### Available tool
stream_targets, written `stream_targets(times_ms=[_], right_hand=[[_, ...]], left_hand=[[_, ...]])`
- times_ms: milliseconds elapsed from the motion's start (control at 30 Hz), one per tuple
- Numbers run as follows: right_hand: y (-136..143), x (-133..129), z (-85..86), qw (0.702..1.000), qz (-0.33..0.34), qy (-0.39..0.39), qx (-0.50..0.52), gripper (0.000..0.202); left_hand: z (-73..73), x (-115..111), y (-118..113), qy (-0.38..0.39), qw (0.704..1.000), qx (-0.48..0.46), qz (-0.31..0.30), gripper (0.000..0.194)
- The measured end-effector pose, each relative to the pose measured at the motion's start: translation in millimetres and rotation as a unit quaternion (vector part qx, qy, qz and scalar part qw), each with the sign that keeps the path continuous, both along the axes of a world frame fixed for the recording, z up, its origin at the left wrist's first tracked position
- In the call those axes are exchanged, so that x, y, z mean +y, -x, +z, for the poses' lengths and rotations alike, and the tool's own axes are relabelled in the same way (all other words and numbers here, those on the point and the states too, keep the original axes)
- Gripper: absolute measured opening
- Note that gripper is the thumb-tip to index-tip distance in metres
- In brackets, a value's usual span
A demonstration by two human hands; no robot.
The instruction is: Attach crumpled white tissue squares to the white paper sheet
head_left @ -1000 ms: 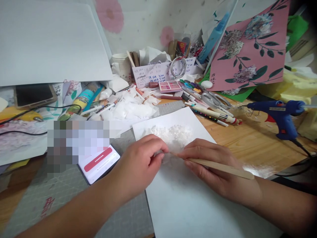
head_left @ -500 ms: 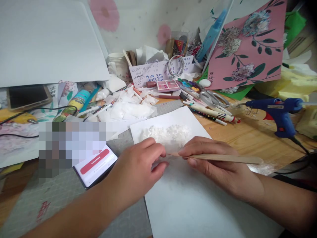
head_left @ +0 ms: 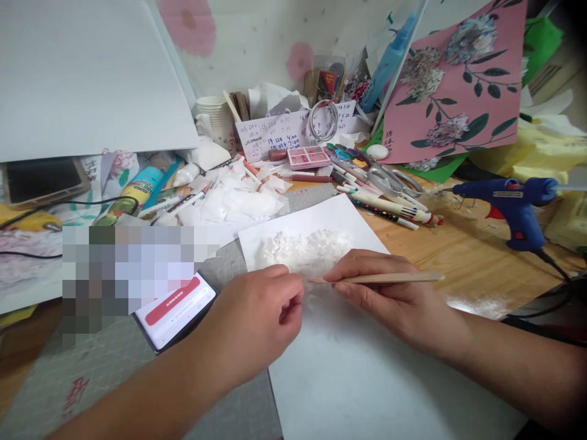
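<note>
My right hand [head_left: 389, 299] grips a flat wooden stick [head_left: 398, 278] between thumb and fingers. The stick's narrow tip points left at my other hand, and its rounded end sticks out to the right. Curled in a pinch close to that tip, my left hand [head_left: 259, 315] hides whatever its fingers may hold. Both hands are over a white sheet of paper [head_left: 348, 373]. Just beyond them, a frilly clump of white paper shreds [head_left: 305, 245] lies on the sheet's far part.
Left of my left hand, a phone [head_left: 183, 311] rests on a grey cutting mat [head_left: 220, 403]. Scissors [head_left: 394, 182], pens and white scraps [head_left: 233, 205] crowd the back. A blue glue gun [head_left: 516, 205] with its cord stands at right, before a pink flower picture [head_left: 458, 91].
The left fingers have curled in more tightly. My right hand has moved slightly left and up, and the stick's rear end has swung left and up. The view has shifted a little.
</note>
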State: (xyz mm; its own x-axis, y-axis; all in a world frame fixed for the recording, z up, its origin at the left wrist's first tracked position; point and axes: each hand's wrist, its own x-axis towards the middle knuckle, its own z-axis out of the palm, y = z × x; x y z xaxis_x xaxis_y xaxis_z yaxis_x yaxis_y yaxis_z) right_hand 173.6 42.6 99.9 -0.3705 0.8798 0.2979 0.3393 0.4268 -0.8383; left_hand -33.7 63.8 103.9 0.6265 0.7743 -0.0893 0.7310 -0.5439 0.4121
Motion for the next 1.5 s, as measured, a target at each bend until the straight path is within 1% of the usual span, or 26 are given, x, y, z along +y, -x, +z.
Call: stream_targets(times_ms=[100, 200, 300, 367, 467, 600, 767, 900, 967, 1067, 1267, 1367, 1433, 1500], right_hand=[[-1, 1, -0.1, 1.0, -0.001, 0.007, 0.002, 0.015], [-2, 1, 0.0, 0.999, -0.008, 0.029, 0.021, 0.015], [-3, 1, 0.3, 0.997, -0.022, 0.048, 0.052, 0.014], [-4, 1, 0.6, 0.996, -0.026, 0.054, 0.064, 0.015], [-4, 0, 0.6, 0.996, -0.025, 0.059, 0.058, 0.014], [-4, 0, 0.0, 0.997, -0.028, 0.057, 0.042, 0.014], [-4, 1, 0.2, 0.997, -0.035, 0.063, 0.039, 0.015], [-3, 0, 0.9, 0.996, -0.036, 0.067, 0.041, 0.014], [-3, 0, 0.8, 0.996, -0.038, 0.066, 0.044, 0.013], [-2, 1, -0.8, 0.996, -0.045, 0.069, 0.046, 0.013], [-2, 3, -2.8, 0.994, -0.047, 0.082, 0.045, 0.013], [-5, 2, 0.6, 0.992, -0.044, 0.098, 0.071, 0.013], [-8, 2, 2.3, 0.985, -0.045, 0.129, 0.105, 0.011], [-11, 4, 2.2, 0.974, -0.044, 0.163, 0.154, 0.009]], left_hand=[[-0.2, 1, 1, 0.017, 1.0, 0.01, -0.008, 0.012], [2.6, 1, 3, 0.027, 0.999, -0.024, -0.007, 0.011], [6.5, 1, 5, -0.005, 0.997, -0.082, 0.001, 0.008], [7.3, 1, 5, -0.03, 0.995, -0.095, -0.017, 0.009], [4.6, 2, 6, -0.064, 0.994, -0.069, -0.054, 0.014], [-0.5, 3, 8, -0.098, 0.992, -0.034, -0.072, 0.021], [-2.0, 5, 7, -0.139, 0.985, -0.068, -0.078, 0.013], [-3.6, 5, 5, -0.175, 0.979, -0.055, -0.091, 0.021], [-4.5, 5, 5, -0.186, 0.977, -0.036, -0.101, 0.02], [-4.6, 4, 6, -0.18, 0.977, -0.028, -0.108, 0.02], [1.3, 6, 8, -0.107, 0.987, -0.006, -0.122, 0.021], [7.7, 7, 11, -0.101, 0.987, -0.061, -0.105, 0.017], [11.8, 8, 13, -0.104, 0.985, -0.12, -0.068, 0.012], [14.5, 9, 14, -0.108, 0.98, -0.169, -0.013, 0.009]])
